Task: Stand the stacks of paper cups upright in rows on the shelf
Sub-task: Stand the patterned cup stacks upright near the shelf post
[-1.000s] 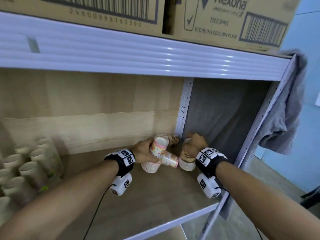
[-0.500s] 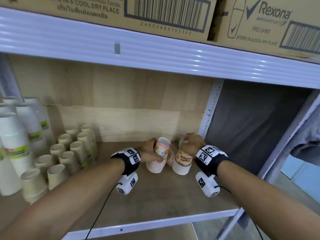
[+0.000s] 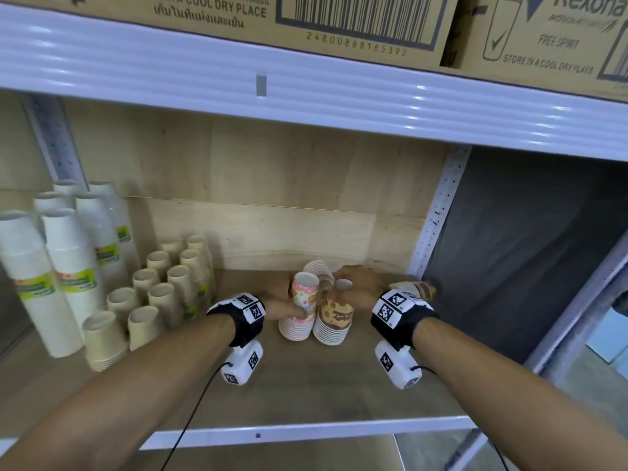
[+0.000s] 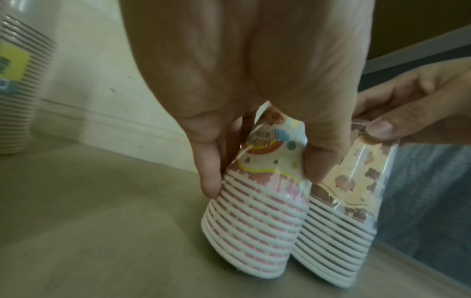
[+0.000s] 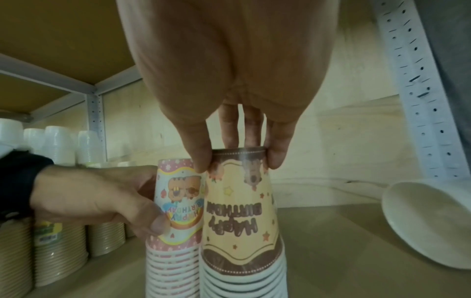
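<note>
Two wrapped stacks of party cups stand rims-down and touching on the wooden shelf (image 3: pixel 306 385). My left hand (image 3: pixel 289 311) grips the pink stack (image 3: pixel 302 300) by its side; in the left wrist view thumb and fingers of that hand (image 4: pixel 262 177) pinch the pink stack (image 4: pixel 260 211) above its rims. My right hand (image 3: pixel 353 287) holds the brown and yellow stack (image 3: pixel 334 317) from above. In the right wrist view its fingertips (image 5: pixel 201 161) clasp the top edge of the brown stack (image 5: pixel 242 211), next to the pink stack (image 5: pixel 175 211).
Another cup stack (image 3: pixel 418 288) lies on its side by the white upright post (image 3: pixel 438 215), and one more (image 3: pixel 317 266) shows behind my hands. Rows of tan cup stacks (image 3: pixel 159 294) and tall white stacks (image 3: pixel 68 266) stand at the left. Cardboard boxes (image 3: pixel 339 15) sit on the shelf above.
The pink stack, tilted a second ago, now stands upright against the brown stack. Both hands kept their hold. The head view has swung left, bringing the tan and white stacks into sight.
</note>
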A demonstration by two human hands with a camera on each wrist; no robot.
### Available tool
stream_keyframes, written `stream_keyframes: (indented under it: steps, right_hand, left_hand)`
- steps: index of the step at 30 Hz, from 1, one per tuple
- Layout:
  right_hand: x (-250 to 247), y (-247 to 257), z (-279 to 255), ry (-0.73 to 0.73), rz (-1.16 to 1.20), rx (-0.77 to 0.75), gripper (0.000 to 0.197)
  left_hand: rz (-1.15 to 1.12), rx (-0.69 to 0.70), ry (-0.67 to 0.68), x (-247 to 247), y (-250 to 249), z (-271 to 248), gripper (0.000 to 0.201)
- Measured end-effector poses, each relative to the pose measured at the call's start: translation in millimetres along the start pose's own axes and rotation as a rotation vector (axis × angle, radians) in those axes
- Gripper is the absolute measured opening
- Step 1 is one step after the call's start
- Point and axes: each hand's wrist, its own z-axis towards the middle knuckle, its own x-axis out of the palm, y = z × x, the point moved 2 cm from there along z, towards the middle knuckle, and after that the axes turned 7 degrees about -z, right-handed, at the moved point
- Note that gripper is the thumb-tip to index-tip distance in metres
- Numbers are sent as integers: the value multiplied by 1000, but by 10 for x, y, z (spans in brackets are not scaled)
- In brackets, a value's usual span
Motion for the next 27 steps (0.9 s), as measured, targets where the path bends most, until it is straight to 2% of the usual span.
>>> stream_keyframes:
  steps: [4, 12, 18, 27]
  right_hand:
    - [137, 39, 64, 3, 32, -22, 42]
    - [142, 70, 76, -32, 89, -64, 29]
    - [154, 27, 78, -34, 120, -73, 35]
    - [146, 34, 67, -42, 123, -83, 29]
  left_hand:
    - [-20, -26, -17, -27, 82, -35, 51]
    - [-76, -46, 4, -51, 113, -40, 52]
    - [-58, -73, 25, -75, 105, -1, 52]
    - [32, -59, 7, -107, 26, -49, 58]
